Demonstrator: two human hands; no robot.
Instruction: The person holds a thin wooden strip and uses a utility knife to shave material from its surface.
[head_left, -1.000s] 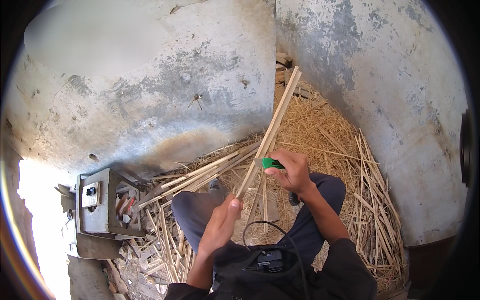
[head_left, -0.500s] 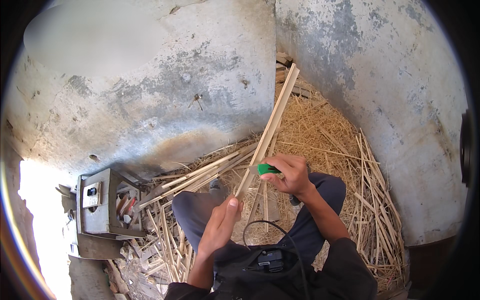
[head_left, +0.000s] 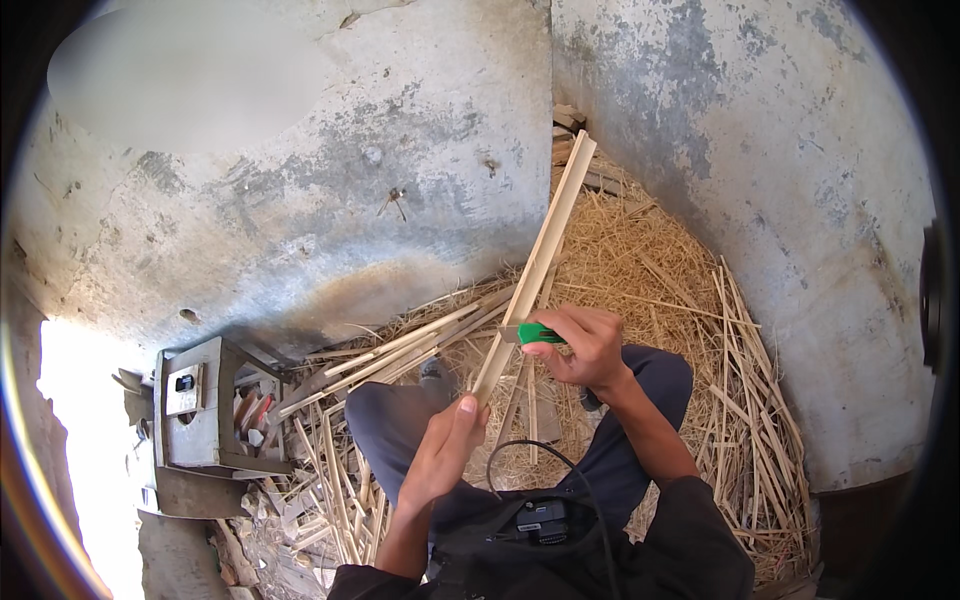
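A long, pale split bamboo piece (head_left: 549, 240) with a hollow, trough-like face slants up and away from me toward the wall corner. My left hand (head_left: 447, 445) is closed round its near end, thumb on top, above my left thigh. In my right hand (head_left: 588, 347) is a green-handled knife (head_left: 538, 334), gripped in closed fingers. Its short grey blade lies across the bamboo a little beyond my left hand. The blade's edge against the bamboo is too small to make out.
Straw-like shavings (head_left: 610, 240) heap up in the corner. Thin strips (head_left: 755, 440) lie to the right, and more strips (head_left: 420, 335) to the left. A weathered wooden stool (head_left: 190, 400) lies at the left. A black cable (head_left: 560, 455) loops over my lap. Peeling walls (head_left: 330, 180) stand close.
The far end of the bamboo has shifted slightly left and down. My right hand and the knife have moved a touch to the right, with the blade still on the bamboo.
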